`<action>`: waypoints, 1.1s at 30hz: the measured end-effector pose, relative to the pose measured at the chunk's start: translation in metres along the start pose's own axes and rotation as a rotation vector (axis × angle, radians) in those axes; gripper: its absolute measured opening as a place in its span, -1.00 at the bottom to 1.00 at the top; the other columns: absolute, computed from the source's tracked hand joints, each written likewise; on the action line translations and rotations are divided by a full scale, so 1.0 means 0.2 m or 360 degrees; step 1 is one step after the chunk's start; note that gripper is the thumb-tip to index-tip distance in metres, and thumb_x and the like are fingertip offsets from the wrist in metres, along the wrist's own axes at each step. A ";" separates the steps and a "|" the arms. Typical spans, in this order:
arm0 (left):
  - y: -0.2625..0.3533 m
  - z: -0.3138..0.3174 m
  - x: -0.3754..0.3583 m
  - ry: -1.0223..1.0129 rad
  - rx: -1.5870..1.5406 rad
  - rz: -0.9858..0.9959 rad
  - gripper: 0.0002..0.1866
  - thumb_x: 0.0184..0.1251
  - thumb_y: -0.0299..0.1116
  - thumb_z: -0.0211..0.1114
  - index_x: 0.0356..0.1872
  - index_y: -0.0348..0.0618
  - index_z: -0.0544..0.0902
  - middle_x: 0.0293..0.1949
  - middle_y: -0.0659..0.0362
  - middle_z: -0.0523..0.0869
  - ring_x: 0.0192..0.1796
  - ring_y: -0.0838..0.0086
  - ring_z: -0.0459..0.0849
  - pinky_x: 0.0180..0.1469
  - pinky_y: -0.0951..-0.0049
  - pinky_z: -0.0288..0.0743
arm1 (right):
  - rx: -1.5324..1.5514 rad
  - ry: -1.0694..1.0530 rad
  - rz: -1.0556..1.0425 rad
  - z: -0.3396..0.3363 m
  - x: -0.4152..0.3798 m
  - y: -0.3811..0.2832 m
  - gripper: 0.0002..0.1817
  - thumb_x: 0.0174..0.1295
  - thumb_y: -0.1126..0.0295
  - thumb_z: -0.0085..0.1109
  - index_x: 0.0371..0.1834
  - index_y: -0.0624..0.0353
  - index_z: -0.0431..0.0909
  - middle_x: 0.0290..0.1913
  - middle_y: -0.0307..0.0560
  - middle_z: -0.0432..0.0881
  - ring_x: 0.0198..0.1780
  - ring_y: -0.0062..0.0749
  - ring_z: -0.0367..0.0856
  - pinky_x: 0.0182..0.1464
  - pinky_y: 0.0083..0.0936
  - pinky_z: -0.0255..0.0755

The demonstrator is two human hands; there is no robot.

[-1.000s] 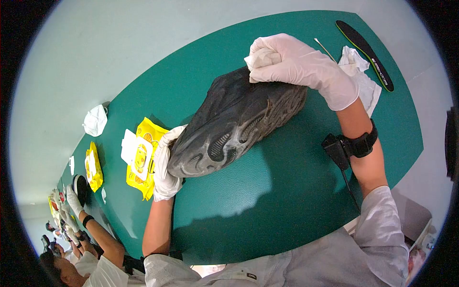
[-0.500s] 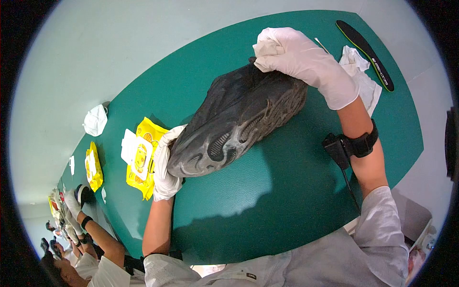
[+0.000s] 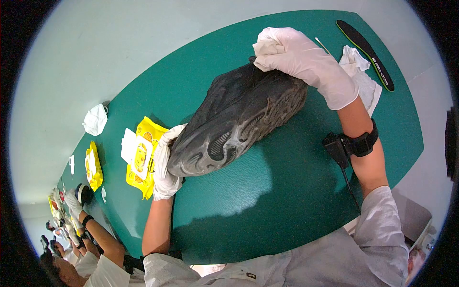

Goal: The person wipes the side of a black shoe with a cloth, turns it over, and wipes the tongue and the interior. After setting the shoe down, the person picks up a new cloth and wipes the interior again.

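A black, worn-looking shoe (image 3: 239, 119) with greyish scuffs and ribbed openings along its side is held tilted above the green table. My left hand (image 3: 167, 162), in a white glove, is closed around the shoe's lower left end. In another white glove, my right hand (image 3: 296, 57) is closed on a crumpled white wipe (image 3: 268, 48) at the shoe's upper edge. The right fingertips are partly hidden by the wipe. Just beyond my left hand lies an open yellow wipes pack (image 3: 143, 158).
At the right lie a black insole (image 3: 366, 55), used white wipes (image 3: 361, 76) and a cotton swab (image 3: 322, 46). Leftward are a white face mask (image 3: 95, 119) and a second yellow pack (image 3: 93, 166). Co-workers sit at the lower left, one gloved hand (image 3: 73, 203) near a dark shoe (image 3: 83, 195).
My hands and the black shoe stay nearly in place. At the lower left, a co-worker's gloved hand and dark shoe have shifted slightly.
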State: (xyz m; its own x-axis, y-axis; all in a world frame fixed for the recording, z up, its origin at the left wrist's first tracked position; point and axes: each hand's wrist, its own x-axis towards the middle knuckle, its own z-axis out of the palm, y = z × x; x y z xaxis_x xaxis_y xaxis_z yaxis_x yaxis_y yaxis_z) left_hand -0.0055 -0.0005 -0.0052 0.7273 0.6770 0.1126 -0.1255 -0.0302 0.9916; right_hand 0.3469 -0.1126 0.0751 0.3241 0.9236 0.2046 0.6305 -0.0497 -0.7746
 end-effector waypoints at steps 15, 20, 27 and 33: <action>0.00 0.00 0.00 0.0023 -0.0014 -0.0035 -0.36 0.56 0.10 0.06 0.28 -0.34 0.52 0.32 -0.06 0.57 0.36 0.22 0.55 0.50 0.17 0.31 | 0.0101 -0.0033 0.0027 0.00 0.00 0.01 -0.63 0.09 0.22 0.48 -0.12 0.21 0.68 -0.24 -0.02 0.73 -0.20 -0.29 0.65 -0.03 -0.38 0.52; 0.00 -0.01 0.00 -0.0002 0.0024 -0.0017 -0.35 0.55 0.11 0.05 0.28 -0.35 0.51 0.33 -0.06 0.57 0.36 0.22 0.55 0.50 0.17 0.30 | 0.0135 -0.0056 0.0023 0.00 0.01 0.02 -0.56 0.08 0.22 0.48 -0.02 0.22 0.69 -0.18 0.01 0.77 -0.14 -0.31 0.70 0.02 -0.41 0.54; 0.02 0.01 0.00 0.0004 0.0046 -0.0019 -0.35 0.57 0.11 0.03 0.28 -0.35 0.51 0.34 -0.06 0.56 0.37 0.23 0.54 0.51 0.17 0.28 | 0.0135 -0.0056 0.0034 -0.01 0.00 0.00 -0.56 0.09 0.22 0.49 -0.03 0.26 0.68 -0.19 -0.05 0.77 -0.15 -0.35 0.68 0.02 -0.42 0.53; 0.00 -0.01 0.00 -0.0011 0.0029 -0.0021 -0.36 0.59 0.09 -0.01 0.29 -0.35 0.51 0.34 -0.05 0.56 0.37 0.23 0.53 0.51 0.17 0.27 | 0.0180 -0.0069 0.0068 0.01 0.01 0.02 -0.57 0.09 0.21 0.49 -0.04 0.22 0.68 -0.19 -0.04 0.75 -0.15 -0.30 0.68 0.02 -0.39 0.53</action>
State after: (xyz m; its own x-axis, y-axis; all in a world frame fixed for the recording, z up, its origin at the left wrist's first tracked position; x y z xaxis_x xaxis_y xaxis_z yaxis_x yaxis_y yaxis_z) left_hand -0.0062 0.0008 -0.0056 0.7334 0.6723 0.1000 -0.1036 -0.0349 0.9940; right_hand 0.3487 -0.1111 0.0718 0.3168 0.9372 0.1460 0.5326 -0.0484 -0.8450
